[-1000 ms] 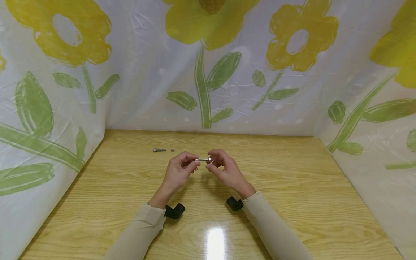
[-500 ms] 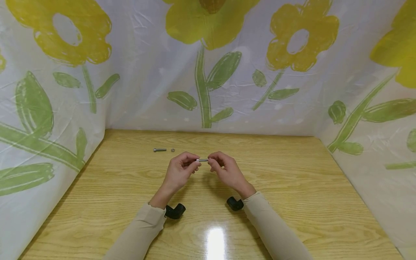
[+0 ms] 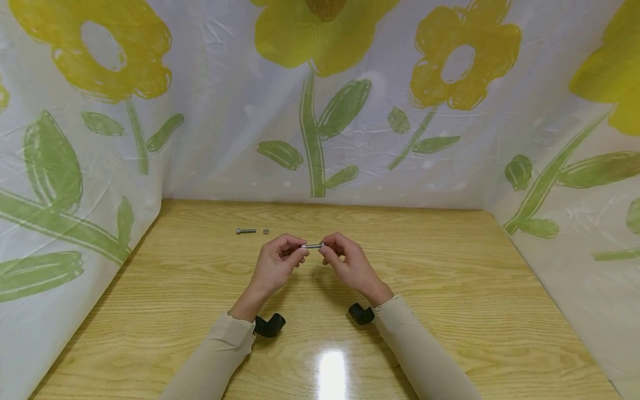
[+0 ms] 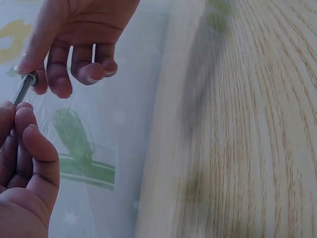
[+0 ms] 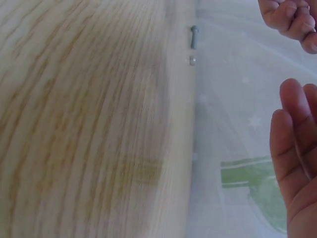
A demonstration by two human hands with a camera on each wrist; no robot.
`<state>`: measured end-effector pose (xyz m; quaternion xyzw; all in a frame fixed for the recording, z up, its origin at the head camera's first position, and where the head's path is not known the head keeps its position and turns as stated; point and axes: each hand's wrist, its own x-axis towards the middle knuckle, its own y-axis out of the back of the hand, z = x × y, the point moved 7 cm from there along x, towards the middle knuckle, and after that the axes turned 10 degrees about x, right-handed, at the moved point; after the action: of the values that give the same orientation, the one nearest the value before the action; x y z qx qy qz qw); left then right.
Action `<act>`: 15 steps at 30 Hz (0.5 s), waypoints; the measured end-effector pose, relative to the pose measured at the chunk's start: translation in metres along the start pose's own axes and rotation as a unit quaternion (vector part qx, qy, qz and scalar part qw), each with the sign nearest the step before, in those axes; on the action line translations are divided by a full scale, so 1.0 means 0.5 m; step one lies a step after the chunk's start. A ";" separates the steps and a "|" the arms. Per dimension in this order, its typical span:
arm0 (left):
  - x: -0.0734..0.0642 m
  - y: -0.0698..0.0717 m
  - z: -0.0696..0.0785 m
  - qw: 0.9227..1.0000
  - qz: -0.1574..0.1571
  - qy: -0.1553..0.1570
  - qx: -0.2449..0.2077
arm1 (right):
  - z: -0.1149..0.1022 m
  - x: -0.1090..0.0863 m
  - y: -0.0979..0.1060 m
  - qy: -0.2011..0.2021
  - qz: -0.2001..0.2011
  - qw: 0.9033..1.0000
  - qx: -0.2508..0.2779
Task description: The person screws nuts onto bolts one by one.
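Note:
Held level above the table, a silver bolt (image 3: 313, 246) spans the space between both hands. My left hand (image 3: 274, 265) pinches its left end between thumb and fingers, covering that end. At the bolt's right end sits a small hex nut (image 3: 322, 244), which my right hand (image 3: 350, 265) pinches between thumb and index finger. The left wrist view shows the threaded shaft (image 4: 21, 93) running up to the nut (image 4: 32, 78) by the right thumb. In the right wrist view only parts of both hands show, and the held bolt is out of frame.
A second bolt (image 3: 246, 231) lies on the wooden table (image 3: 425, 266) beyond the left hand, with a loose nut (image 3: 266, 231) to its right. Black curved mounts (image 3: 270, 325) show at both wrists. A flower-printed cloth (image 3: 220, 122) hangs around the back and sides.
The right thumb and index finger first closed over the nut, hiding it, then shifted slightly so that its edge shows again. The left hand and the bolt stay nearly in place.

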<state>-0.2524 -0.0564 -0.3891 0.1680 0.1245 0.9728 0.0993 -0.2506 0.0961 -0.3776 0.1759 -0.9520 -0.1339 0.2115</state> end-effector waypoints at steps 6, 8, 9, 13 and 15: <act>0.000 -0.002 0.003 1.000 -0.003 -0.005 0.003 | 0.002 -0.001 0.002 -0.020 0.004 1.000 -0.012; -0.001 -0.002 0.003 1.000 -0.004 -0.005 0.003 | 0.002 -0.002 0.003 -0.016 0.005 1.000 -0.015; -0.001 -0.003 0.003 1.000 -0.004 -0.005 0.002 | 0.002 -0.002 0.003 -0.012 0.005 1.000 -0.016; -0.001 -0.003 0.003 1.000 -0.004 -0.007 0.002 | -0.002 -0.003 0.002 0.012 0.002 1.000 -0.010; -0.001 -0.003 0.002 1.000 -0.004 -0.007 0.003 | -0.004 -0.003 0.001 0.025 -0.001 1.000 -0.004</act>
<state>-0.2515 -0.0546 -0.3887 0.1747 0.1275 0.9709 0.1032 -0.2485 0.0969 -0.3762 0.1796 -0.9455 -0.1338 0.2362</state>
